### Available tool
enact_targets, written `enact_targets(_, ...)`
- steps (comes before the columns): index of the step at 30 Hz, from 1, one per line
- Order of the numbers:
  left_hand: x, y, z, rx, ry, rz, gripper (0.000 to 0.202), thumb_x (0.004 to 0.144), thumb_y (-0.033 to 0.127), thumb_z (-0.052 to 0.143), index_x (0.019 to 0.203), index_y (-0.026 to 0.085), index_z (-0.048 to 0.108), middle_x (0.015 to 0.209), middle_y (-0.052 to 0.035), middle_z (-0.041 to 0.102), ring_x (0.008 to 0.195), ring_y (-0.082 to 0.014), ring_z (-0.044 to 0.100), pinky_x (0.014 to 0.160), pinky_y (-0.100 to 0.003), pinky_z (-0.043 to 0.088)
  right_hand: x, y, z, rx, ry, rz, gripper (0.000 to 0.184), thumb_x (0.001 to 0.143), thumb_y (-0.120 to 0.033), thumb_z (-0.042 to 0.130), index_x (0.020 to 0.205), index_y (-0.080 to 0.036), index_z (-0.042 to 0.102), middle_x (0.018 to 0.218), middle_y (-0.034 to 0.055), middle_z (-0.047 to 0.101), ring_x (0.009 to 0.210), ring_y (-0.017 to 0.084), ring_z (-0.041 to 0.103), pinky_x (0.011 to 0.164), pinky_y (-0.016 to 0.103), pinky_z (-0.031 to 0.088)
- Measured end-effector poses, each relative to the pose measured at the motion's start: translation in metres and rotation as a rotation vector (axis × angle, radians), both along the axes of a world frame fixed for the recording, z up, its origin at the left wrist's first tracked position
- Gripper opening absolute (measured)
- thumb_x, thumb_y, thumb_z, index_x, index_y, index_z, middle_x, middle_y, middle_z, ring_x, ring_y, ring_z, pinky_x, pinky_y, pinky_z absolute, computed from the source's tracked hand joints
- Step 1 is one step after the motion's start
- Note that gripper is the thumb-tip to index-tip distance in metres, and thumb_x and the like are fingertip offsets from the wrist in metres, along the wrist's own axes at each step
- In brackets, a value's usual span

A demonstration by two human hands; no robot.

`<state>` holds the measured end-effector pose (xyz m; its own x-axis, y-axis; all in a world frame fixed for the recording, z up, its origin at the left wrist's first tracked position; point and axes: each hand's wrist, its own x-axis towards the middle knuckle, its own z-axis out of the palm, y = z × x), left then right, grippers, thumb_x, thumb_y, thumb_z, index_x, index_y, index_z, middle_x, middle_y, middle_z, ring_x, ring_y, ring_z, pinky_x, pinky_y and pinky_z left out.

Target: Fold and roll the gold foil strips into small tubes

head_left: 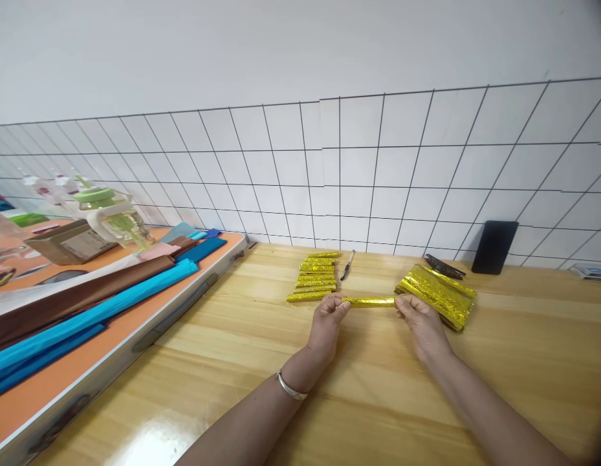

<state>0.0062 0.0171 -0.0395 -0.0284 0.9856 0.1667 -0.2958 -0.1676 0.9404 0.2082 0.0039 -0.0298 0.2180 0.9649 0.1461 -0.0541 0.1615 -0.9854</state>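
Stretched level between my two hands is a narrow folded strip of shiny gold foil (371, 302). My left hand (327, 320) pinches its left end, and my right hand (421, 322) pinches the right end. Just beyond my left hand lies a column of several similar gold foil strips (317, 276), side by side on the table. Beside my right hand, a stack of wider gold foil sheets (438, 296) rests flat, partly hidden by that hand.
A pen (347, 265) lies behind the held strip. A dark phone (495, 247) leans on the tiled wall, near a black slotted object (444, 266). At left, an orange-topped surface (120, 362) carries folded blue and brown sheets (149, 275), a cardboard box (71, 242) and a green-lidded bottle (110, 217).
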Motion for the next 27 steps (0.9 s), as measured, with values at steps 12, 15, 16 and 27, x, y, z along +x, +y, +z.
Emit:
enact_targets(12,-0.009,0.01,-0.006,-0.101,-0.045,-0.069,0.025,0.07,0.037,0.067,0.067,0.016,0.055,0.064,0.0029,0.047,0.063,-0.0097,0.042,0.065,-0.022,0.035,0.0,0.0,0.003,0.117,-0.198,0.044,0.017,0.076,-0.037,0.062,0.07,-0.021,0.062,0.072,-0.0009,0.049,0.072,0.015,0.043,0.068,0.028,0.034)
enact_targets(15,-0.007,0.009,-0.006,-0.103,-0.045,-0.054,0.026,0.069,0.038,0.068,0.066,0.015,0.056,0.068,0.0015,0.05,0.066,-0.0104,0.044,0.066,-0.023,0.036,-0.001,0.001,-0.002,0.125,-0.192,0.007,0.02,0.076,-0.036,0.062,0.065,-0.02,0.057,0.073,-0.0011,0.049,0.075,0.016,0.044,0.071,0.027,0.034)
enact_targets(16,-0.007,0.009,-0.006,-0.103,-0.046,-0.052,0.026,0.068,0.038,0.068,0.066,0.015,0.056,0.069,0.0012,0.051,0.066,-0.0105,0.044,0.067,-0.023,0.037,-0.001,0.001,-0.004,0.125,-0.188,-0.001,0.021,0.077,-0.036,0.062,0.063,-0.02,0.056,0.073,-0.0012,0.049,0.075,0.016,0.044,0.071,0.027,0.033)
enact_targets(27,-0.006,0.01,-0.005,-0.115,-0.081,-0.085,0.033,0.07,0.039,0.069,0.089,0.018,0.053,0.081,-0.0014,0.058,0.078,-0.0135,0.058,0.064,-0.022,0.043,0.001,0.001,-0.012,-0.016,-0.159,0.041,0.024,0.076,-0.042,0.061,0.076,-0.019,0.064,0.07,0.0001,0.053,0.066,0.015,0.043,0.063,0.027,0.034)
